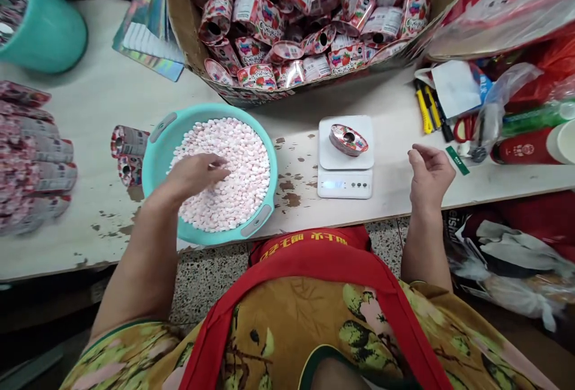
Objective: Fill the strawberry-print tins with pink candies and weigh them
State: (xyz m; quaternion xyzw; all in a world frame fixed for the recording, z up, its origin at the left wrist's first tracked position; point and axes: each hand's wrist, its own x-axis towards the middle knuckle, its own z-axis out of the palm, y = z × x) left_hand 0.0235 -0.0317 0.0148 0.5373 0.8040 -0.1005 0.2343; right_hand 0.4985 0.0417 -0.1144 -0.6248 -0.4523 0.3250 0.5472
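My left hand (197,175) is over the small pale pink and white candies (233,198) heaped in a turquoise basin (155,162). Its fingers are bent and a little apart, touching or just above the heap. To the right, my right hand (432,175) hovers near the table edge, loosely curled with thumb and fingers slightly apart; nothing shows in it. Between the hands stands a white digital scale (345,162) with a lit display. An oval strawberry-print candy box (349,140) with a dark round hole in its top rests on its plate.
A large cardboard box (188,36) full of similar printed boxes stands at the back. More boxes (54,162) are stacked at left, below a turquoise bucket (58,30). Cutter knives (429,108), a red cup (523,147) and plastic bags lie at right.
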